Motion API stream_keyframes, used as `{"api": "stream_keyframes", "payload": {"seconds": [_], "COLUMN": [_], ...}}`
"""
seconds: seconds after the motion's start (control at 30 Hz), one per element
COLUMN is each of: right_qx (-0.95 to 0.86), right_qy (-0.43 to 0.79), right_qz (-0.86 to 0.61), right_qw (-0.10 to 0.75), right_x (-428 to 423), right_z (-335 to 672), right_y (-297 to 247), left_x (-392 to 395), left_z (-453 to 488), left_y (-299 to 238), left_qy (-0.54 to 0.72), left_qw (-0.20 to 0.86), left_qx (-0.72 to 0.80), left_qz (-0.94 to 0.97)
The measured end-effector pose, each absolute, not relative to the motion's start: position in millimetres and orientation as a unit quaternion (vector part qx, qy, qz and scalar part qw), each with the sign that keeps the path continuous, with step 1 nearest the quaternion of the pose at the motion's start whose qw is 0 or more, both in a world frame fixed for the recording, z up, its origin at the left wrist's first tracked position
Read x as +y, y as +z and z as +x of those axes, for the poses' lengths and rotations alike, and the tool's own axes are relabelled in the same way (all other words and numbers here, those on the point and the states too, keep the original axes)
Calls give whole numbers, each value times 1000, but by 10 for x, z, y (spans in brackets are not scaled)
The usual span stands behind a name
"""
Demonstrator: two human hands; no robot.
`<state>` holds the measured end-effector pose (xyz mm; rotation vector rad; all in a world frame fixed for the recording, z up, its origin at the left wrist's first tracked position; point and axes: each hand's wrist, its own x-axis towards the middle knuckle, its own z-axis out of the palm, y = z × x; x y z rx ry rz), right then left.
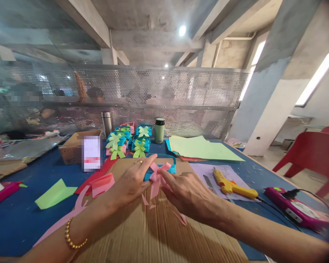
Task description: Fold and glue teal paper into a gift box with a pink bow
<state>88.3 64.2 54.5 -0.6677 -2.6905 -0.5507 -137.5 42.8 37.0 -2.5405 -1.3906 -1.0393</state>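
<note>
A small blue paper basket (171, 168) with a thin handle lies on the cardboard, a pink paper bow (155, 176) on its front. At the basket's left side, my left hand (134, 177) is closed on it, one finger reaching over the top. The index finger of my right hand (188, 191) presses on the bow's middle, with the other fingers curled in beside a pink tail. What lies under my right fingers is partly hidden. Pink paper scraps (144, 199) are scattered just below the basket.
Finished-looking baskets with green bows (139, 148) stand behind, beside a green tumbler (159, 131) and a steel flask (107, 125). Green paper sheets (205, 147) lie right. A yellow glue gun (232, 188) is wired to a magenta power strip (298, 210). A cardboard box (71, 146) stands left.
</note>
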Motion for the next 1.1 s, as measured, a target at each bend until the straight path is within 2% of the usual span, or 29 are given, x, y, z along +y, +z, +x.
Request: {"api": "stream_keyframes", "payload": {"seconds": [0.3,0.57,0.77,1.1], "right_qx": [-902,-923,-921,-934], "right_qy": [-239,-182,-174,-151], "right_qz": [-227,-255,-258,-193], "right_qw": [280,223,235,259], "right_x": [627,595,610,511], "right_z": [1063,1024,1047,970], "right_y": [533,494,456,408], "left_x": [430,388,397,147], "left_z": [-1376,-1267,-1252,-1378], "left_y": [362,436,405,275], "left_qy": [-358,-352,-343,-328], "left_qw": [79,95,110,50], "left_qx": [-457,-441,-439,-501], "left_qz": [-811,-820,-823,-799]}}
